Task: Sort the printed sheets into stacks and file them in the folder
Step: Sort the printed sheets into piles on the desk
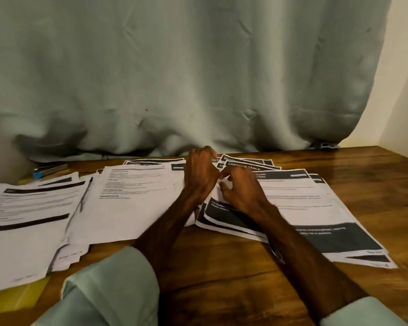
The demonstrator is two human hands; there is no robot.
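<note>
From the head view, printed white sheets with black bars [132, 203] lie in loose overlapping stacks across the brown wooden bench [222, 278]. A yellow plastic folder [21, 300] lies partly under the left stack, at the near edge. The left hand [201, 172] and right hand [240, 189] meet over the middle sheets. The right hand pinches a sheet corner. The left hand is curled, and I cannot tell if it holds anything. A pale green curtain [174, 78] hangs behind.
</note>
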